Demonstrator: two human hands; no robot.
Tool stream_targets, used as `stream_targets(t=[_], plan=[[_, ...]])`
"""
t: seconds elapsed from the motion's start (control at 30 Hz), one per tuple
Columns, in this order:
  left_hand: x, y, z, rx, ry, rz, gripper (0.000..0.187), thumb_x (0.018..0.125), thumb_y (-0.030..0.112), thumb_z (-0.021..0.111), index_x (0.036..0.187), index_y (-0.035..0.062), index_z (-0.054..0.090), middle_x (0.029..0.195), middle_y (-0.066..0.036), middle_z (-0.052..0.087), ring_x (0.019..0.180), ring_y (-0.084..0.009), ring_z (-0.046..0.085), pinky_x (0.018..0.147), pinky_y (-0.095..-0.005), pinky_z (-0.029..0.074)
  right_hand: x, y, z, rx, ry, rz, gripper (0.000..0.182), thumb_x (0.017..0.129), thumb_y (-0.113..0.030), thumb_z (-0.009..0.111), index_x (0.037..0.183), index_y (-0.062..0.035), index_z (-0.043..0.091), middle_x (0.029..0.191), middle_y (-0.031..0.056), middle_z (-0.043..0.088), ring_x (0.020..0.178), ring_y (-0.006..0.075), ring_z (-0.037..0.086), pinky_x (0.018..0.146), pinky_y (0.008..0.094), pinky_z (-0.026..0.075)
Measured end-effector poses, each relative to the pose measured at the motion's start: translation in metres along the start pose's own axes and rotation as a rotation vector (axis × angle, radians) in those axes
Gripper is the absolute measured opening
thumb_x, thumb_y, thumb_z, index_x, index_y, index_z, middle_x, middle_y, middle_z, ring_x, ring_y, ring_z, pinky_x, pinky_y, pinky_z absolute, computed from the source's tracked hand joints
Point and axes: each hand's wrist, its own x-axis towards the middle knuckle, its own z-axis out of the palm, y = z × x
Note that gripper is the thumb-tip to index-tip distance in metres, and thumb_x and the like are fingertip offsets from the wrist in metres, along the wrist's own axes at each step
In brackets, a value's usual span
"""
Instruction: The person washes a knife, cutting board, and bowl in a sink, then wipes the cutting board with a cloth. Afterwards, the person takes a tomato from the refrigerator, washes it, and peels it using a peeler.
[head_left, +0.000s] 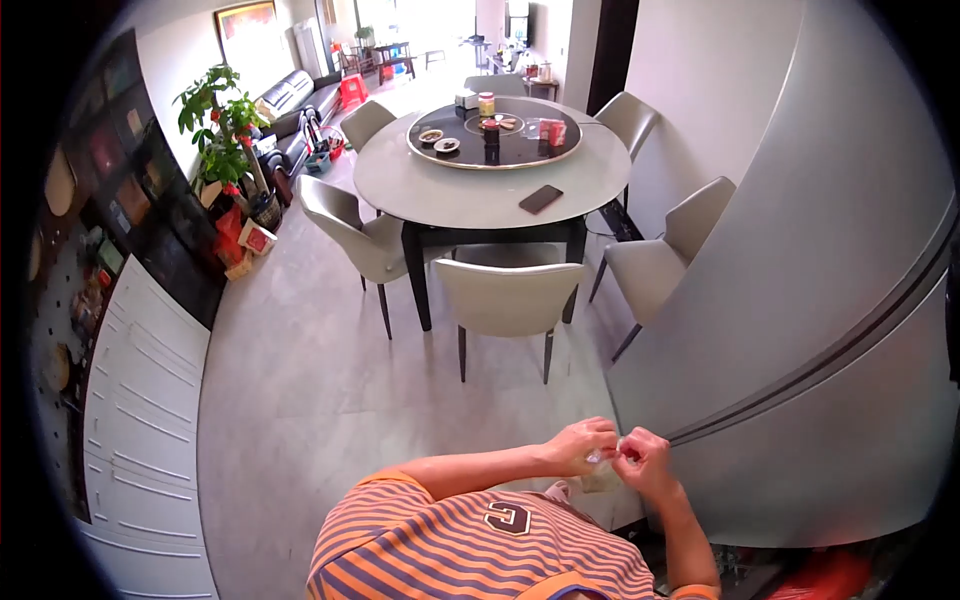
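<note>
Close together in front of my striped shirt, my left hand [583, 446] and my right hand [648, 465] are both closed, fingertips nearly meeting. Both pinch the top of what looks like a clear plastic bag [600, 479], which hangs below them with something pale yellowish in it. Its contents are too blurred to name. My fingers cover the bag's gathered top. The grey fridge [780, 400] stands just to the right of my right hand.
Ahead is a round table [390, 180] with a dark turntable [450, 125] bearing jars and small dishes, and a phone [541, 199] near its edge. Chairs surround it, the nearest chair [510, 297] facing away. A white cabinet [145, 420] lines the left; a red bag [825, 575] lies lower right.
</note>
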Motion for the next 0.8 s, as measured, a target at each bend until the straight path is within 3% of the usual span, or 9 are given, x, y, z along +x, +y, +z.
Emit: stream_targets(t=[0.1, 0.2, 0.3, 0.33, 0.4, 0.47, 0.6, 0.73, 0.8], plan=[[0.047, 0.005, -0.003, 0.164, -0.221, 0.13, 0.006, 0.076, 0.005, 0.057, 0.077, 0.0038, 0.052, 0.079, -0.009, 0.048, 0.079, -0.0301, 0.049, 0.068, -0.0391, 0.042, -0.005, 0.017, -0.04, -0.302, 0.018, -0.144, 0.013, 0.056, -0.011, 0.058, 0.058, -0.0059, 0.047, 0.062, 0.009, 0.048, 0.061, 0.0291, 0.054, 0.049, 0.0385, 0.046], [0.077, -0.006, 0.014, 0.109, -0.241, 0.149, 0.006, 0.076, 0.004, 0.056, 0.075, 0.0042, 0.051, 0.077, -0.008, 0.046, 0.076, -0.0295, 0.048, 0.064, -0.0395, 0.041, -0.016, 0.045, -0.071, -0.34, 0.03, -0.155, 0.013, 0.056, -0.012, 0.059, 0.058, -0.0062, 0.047, 0.062, 0.0089, 0.049, 0.06, 0.0284, 0.054, 0.05, 0.0373, 0.047], [0.096, -0.026, 0.034, 0.022, -0.308, -0.032, 0.003, 0.078, 0.004, 0.056, 0.079, 0.0029, 0.053, 0.082, -0.009, 0.053, 0.08, -0.0306, 0.052, 0.068, -0.0387, 0.044, -0.018, 0.066, -0.107, -0.324, -0.002, 0.022, 0.008, 0.062, -0.013, 0.061, 0.064, -0.0073, 0.056, 0.067, 0.009, 0.055, 0.064, 0.0273, 0.057, 0.055, 0.0381, 0.048], [0.101, -0.033, 0.036, -0.021, -0.264, -0.108, 0.003, 0.079, 0.005, 0.055, 0.081, 0.0022, 0.054, 0.084, -0.011, 0.055, 0.081, -0.0316, 0.053, 0.069, -0.0386, 0.044, -0.015, 0.076, -0.133, -0.491, 0.007, 0.114, 0.018, 0.063, -0.021, 0.069, 0.074, -0.0087, 0.061, 0.078, 0.0078, 0.059, 0.079, 0.0268, 0.058, 0.07, 0.0414, 0.047], [0.109, -0.05, 0.028, -0.097, -0.174, -0.264, 0.006, 0.08, 0.005, 0.055, 0.084, 0.001, 0.055, 0.089, -0.014, 0.06, 0.084, -0.0338, 0.056, 0.072, -0.0383, 0.046, -0.002, 0.079, -0.196, -0.898, 0.119, 0.232, 0.047, 0.057, -0.036, 0.076, 0.092, -0.009, 0.06, 0.11, 0.0102, 0.052, 0.116, 0.0291, 0.04, 0.095, 0.0481, 0.031], [0.11, -0.068, 0.025, -0.074, -0.225, -0.399, 0.012, 0.084, 0.011, 0.053, 0.088, -0.0001, 0.056, 0.088, -0.017, 0.063, 0.084, -0.0367, 0.059, 0.073, -0.0394, 0.047, -0.007, 0.119, -0.24, -1.359, 0.389, 0.27, 0.054, 0.066, -0.037, 0.07, 0.105, -0.003, 0.053, 0.124, 0.0129, 0.045, 0.127, 0.0274, 0.029, 0.108, 0.0493, 0.018], [0.11, -0.106, 0.024, 0.126, -0.15, -0.522, 0.016, 0.083, 0.018, 0.053, 0.086, 0.0023, 0.054, 0.079, -0.021, 0.061, 0.078, -0.0407, 0.057, 0.067, -0.0447, 0.045, -0.019, 0.147, -0.274, -1.54, 0.273, 0.302, 0.046, 0.073, -0.039, 0.065, 0.1, -0.0027, 0.055, 0.119, 0.0103, 0.047, 0.124, 0.0246, 0.033, 0.11, 0.0504, 0.014], [0.107, -0.15, 0.003, 0.188, -0.035, -0.657, 0.015, 0.082, 0.02, 0.054, 0.086, 0.0053, 0.054, 0.078, -0.023, 0.058, 0.078, -0.0415, 0.057, 0.064, -0.0471, 0.043, 0.021, 0.142, -0.275, -1.568, -0.011, 0.763, 0.038, 0.077, -0.035, 0.062, 0.097, -0.0028, 0.058, 0.106, 0.0077, 0.052, 0.112, 0.0236, 0.042, 0.111, 0.0494, 0.013], [0.107, -0.175, -0.009, 0.118, -0.04, -0.655, 0.015, 0.082, 0.02, 0.054, 0.086, 0.0052, 0.054, 0.077, -0.023, 0.058, 0.075, -0.0405, 0.058, 0.063, -0.0455, 0.043, 0.023, 0.161, -0.275, -1.667, 0.065, 0.633, 0.019, 0.079, -0.02, 0.054, 0.084, -0.003, 0.062, 0.09, 0.0096, 0.057, 0.1, 0.0255, 0.049, 0.106, 0.0445, 0.022]])
